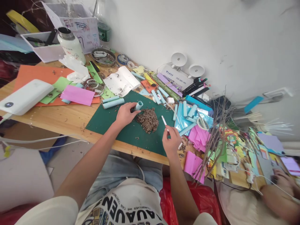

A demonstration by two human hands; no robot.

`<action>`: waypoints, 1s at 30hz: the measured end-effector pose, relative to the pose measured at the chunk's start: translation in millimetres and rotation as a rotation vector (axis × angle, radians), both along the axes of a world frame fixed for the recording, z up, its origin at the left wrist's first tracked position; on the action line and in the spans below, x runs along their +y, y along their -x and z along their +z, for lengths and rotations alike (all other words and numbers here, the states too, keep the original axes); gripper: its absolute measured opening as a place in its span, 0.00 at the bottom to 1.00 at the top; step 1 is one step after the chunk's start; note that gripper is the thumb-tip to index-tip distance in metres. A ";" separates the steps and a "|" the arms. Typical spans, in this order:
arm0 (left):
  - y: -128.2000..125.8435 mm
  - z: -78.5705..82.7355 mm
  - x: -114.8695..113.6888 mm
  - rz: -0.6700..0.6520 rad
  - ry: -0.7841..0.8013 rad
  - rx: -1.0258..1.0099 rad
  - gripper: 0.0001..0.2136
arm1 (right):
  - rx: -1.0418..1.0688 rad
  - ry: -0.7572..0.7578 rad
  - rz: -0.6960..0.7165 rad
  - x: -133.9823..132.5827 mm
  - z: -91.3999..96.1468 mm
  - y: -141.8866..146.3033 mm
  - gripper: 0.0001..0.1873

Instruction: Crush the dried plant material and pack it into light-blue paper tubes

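Observation:
Between the thumb and fingers of my left hand (126, 115) is a light blue paper tube (139, 105), its round mouth facing up. Just right of it lies a heap of brown crumbly material (148, 120) on a dark green mat (124, 132). My right hand (171, 140) grips a thin white stick (163, 120) with its tip pointing up and away, to the right of the heap. Two more light blue tubes (113, 103) rest on the mat's far left edge.
Blue tubes and pink paper (199, 137) crowd the right, beside upright dry twigs (220, 134). At left are a white power bank (25, 97), coloured paper and a white bottle (71, 45). Another person's arm (278, 193) shows at far right.

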State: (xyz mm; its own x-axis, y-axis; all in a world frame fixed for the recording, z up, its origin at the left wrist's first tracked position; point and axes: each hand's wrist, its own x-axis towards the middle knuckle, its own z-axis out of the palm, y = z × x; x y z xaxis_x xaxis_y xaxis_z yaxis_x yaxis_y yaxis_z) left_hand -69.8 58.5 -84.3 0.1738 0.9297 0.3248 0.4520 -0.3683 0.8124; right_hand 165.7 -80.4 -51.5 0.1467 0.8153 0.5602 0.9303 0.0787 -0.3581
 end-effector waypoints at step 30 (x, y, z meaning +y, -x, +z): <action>1.6 5.2 0.1 0.000 0.016 0.043 0.10 | 0.658 0.232 0.131 50.2 20.0 12.1 0.11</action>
State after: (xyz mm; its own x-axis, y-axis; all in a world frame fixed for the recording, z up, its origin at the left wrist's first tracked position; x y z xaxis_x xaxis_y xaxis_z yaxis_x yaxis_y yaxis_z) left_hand -71.4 58.6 -79.1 0.1870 0.9346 0.3026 0.4864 -0.3557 0.7981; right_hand 153.6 -30.2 -31.4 0.2878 0.9368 0.1988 0.5035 0.0286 -0.8635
